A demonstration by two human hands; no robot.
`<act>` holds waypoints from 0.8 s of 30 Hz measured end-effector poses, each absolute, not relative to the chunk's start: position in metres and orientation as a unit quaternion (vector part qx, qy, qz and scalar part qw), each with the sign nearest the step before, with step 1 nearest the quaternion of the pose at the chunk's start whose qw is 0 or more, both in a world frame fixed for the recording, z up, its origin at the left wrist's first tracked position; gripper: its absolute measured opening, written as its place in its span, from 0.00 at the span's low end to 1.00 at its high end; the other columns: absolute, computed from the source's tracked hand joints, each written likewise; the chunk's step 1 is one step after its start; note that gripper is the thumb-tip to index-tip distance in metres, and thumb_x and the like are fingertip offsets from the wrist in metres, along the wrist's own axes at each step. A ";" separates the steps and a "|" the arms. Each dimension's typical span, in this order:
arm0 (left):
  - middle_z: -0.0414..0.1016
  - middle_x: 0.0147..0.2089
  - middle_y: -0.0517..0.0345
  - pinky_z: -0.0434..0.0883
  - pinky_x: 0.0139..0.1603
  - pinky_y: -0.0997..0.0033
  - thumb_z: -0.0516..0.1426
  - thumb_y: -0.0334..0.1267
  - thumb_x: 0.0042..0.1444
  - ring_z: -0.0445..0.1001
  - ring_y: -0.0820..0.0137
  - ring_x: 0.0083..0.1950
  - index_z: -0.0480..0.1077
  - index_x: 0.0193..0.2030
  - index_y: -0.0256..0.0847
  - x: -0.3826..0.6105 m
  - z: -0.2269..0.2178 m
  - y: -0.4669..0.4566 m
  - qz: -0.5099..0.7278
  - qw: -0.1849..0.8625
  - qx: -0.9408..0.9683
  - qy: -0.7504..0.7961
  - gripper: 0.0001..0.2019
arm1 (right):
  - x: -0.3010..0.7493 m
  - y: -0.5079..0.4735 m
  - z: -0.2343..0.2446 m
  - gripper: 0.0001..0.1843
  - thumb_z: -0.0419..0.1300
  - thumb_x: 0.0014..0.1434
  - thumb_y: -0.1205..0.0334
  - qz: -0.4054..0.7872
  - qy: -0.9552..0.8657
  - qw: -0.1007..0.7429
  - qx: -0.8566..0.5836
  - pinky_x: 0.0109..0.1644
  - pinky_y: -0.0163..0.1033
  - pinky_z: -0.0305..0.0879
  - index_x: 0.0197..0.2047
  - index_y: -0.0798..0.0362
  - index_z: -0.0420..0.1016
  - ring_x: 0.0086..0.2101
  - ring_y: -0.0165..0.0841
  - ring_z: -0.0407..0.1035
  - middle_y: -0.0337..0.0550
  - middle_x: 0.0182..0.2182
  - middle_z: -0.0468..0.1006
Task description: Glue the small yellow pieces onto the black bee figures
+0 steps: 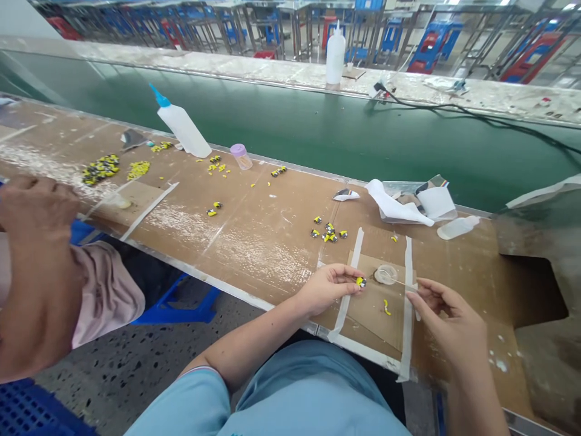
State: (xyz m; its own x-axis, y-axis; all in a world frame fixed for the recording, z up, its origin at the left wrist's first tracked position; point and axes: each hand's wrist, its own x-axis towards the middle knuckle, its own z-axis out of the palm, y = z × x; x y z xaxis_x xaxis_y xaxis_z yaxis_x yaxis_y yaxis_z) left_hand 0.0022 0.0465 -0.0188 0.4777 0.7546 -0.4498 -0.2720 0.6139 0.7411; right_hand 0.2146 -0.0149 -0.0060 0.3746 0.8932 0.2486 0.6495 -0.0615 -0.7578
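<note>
My left hand (327, 288) pinches a small yellow, black and white piece (361, 283) between thumb and fingertips. A thin stick (403, 283) is held in my right hand (449, 309), its far end reaching to a small clear round dish (385, 275). Both hands are over a cardboard sheet (376, 327) held down by white tape strips. Small curved yellow pieces (387, 307) lie on that sheet, in front of the dish. Just beyond my left hand sits a loose cluster of similar yellow-and-black pieces (330, 233).
Along the bench's far edge stand a white squeeze bottle (186, 130) with a blue tip and a purple-lidded jar (241, 156). A small bottle (458, 227) lies at right beside white molded parts (399, 203). A co-worker's arm (40, 272) is at left, near piles of pieces (100, 169).
</note>
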 end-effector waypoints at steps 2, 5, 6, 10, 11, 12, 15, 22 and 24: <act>0.79 0.31 0.56 0.71 0.48 0.66 0.72 0.43 0.28 0.76 0.73 0.33 0.76 0.35 0.34 0.007 -0.018 0.047 0.320 0.807 0.304 0.392 0.25 | 0.209 -0.012 -0.010 0.21 0.60 0.51 0.41 0.143 -0.565 0.421 -0.695 0.25 0.34 0.63 0.35 0.52 0.79 0.20 0.27 0.64 0.41 0.25 0.77; 0.79 0.31 0.56 0.71 0.48 0.66 0.72 0.43 0.27 0.76 0.73 0.32 0.77 0.35 0.35 0.013 -0.019 0.047 0.320 0.810 0.301 0.387 0.25 | 0.202 -0.007 -0.011 0.18 0.57 0.57 0.46 0.109 -0.600 0.433 -0.664 0.26 0.34 0.63 0.33 0.50 0.80 0.23 0.28 0.67 0.42 0.28 0.78; 0.79 0.30 0.56 0.71 0.48 0.66 0.72 0.43 0.27 0.76 0.73 0.32 0.77 0.35 0.35 0.014 -0.020 0.046 0.321 0.811 0.299 0.387 0.25 | 0.201 -0.007 -0.011 0.17 0.57 0.58 0.48 0.092 -0.607 0.440 -0.656 0.26 0.34 0.63 0.33 0.50 0.80 0.23 0.28 0.67 0.42 0.29 0.79; 0.79 0.29 0.57 0.72 0.46 0.67 0.72 0.43 0.28 0.76 0.73 0.32 0.76 0.35 0.35 0.015 -0.023 0.045 0.332 0.810 0.294 0.383 0.24 | 0.198 -0.006 -0.012 0.12 0.57 0.60 0.55 0.010 -0.627 0.453 -0.634 0.28 0.33 0.64 0.33 0.51 0.79 0.23 0.26 0.67 0.41 0.28 0.78; 0.78 0.29 0.57 0.72 0.45 0.68 0.72 0.43 0.28 0.76 0.73 0.32 0.76 0.34 0.35 0.015 -0.023 0.045 0.335 0.810 0.293 0.382 0.24 | 0.197 -0.005 -0.013 0.11 0.58 0.60 0.57 -0.009 -0.630 0.452 -0.631 0.29 0.33 0.64 0.33 0.52 0.79 0.23 0.26 0.67 0.41 0.28 0.78; 0.78 0.29 0.57 0.72 0.44 0.68 0.72 0.43 0.28 0.76 0.73 0.31 0.76 0.34 0.35 0.015 -0.023 0.045 0.336 0.809 0.292 0.383 0.23 | 0.197 -0.005 -0.013 0.10 0.58 0.60 0.58 -0.025 -0.635 0.449 -0.628 0.29 0.33 0.64 0.33 0.52 0.78 0.24 0.27 0.68 0.40 0.28 0.77; 0.78 0.29 0.58 0.72 0.43 0.70 0.72 0.42 0.27 0.76 0.74 0.30 0.75 0.33 0.34 0.016 -0.022 0.046 0.335 0.807 0.293 0.388 0.23 | 0.197 -0.004 -0.016 0.09 0.57 0.60 0.59 -0.044 -0.659 0.433 -0.614 0.32 0.33 0.65 0.32 0.52 0.77 0.27 0.28 0.70 0.40 0.27 0.77; 0.79 0.29 0.57 0.73 0.43 0.69 0.72 0.43 0.28 0.77 0.73 0.31 0.75 0.33 0.34 0.016 -0.027 0.046 0.334 0.806 0.295 0.390 0.24 | 0.195 -0.011 -0.011 0.08 0.56 0.60 0.61 -0.006 -0.604 0.479 -0.636 0.36 0.35 0.65 0.31 0.52 0.74 0.31 0.30 0.70 0.41 0.28 0.76; 0.79 0.29 0.57 0.73 0.43 0.69 0.72 0.43 0.28 0.77 0.73 0.31 0.75 0.33 0.34 0.016 -0.027 0.046 0.335 0.806 0.296 0.388 0.24 | 0.193 -0.014 -0.009 0.07 0.56 0.60 0.62 0.012 -0.608 0.487 -0.627 0.36 0.35 0.64 0.31 0.52 0.73 0.31 0.30 0.69 0.40 0.28 0.76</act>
State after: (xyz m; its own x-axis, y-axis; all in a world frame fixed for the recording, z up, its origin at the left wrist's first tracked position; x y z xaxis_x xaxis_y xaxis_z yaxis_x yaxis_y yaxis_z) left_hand 0.0164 0.0456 -0.0273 0.4737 0.7699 -0.4277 -0.3102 0.6004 0.7371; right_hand 0.1931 -0.0138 -0.0092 0.2611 0.7741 0.5768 0.7512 0.2124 -0.6250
